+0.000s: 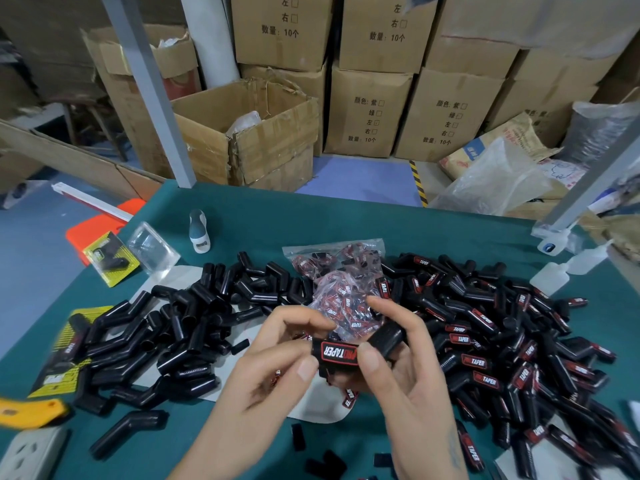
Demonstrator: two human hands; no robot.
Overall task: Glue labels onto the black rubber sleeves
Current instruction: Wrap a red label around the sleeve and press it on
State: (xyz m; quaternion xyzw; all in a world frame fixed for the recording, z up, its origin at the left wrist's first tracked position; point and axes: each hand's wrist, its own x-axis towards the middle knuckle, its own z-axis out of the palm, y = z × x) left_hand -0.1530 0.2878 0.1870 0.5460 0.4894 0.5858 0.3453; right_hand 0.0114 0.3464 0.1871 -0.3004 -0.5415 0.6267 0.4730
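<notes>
While unlabelled sleeves [180, 327] lay heaped at left on the desk [263, 216], apparently as stock, the left hand [277, 355] and right hand [408, 362] each kept a grip clamped on one black rubber sleeve [360, 348] at lower centre, thumbs pressing its label [339, 354], likely to seat the glue. Labelled sleeves [519, 362] were piled right, seemingly finished.

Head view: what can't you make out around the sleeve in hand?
- Glue under the label: hidden by the label itself.
- Sleeve underside: hidden by the left hand and right hand.
- Glue bottle print: too small.
- Socket strip: cut off by the bottom-left edge.
</notes>
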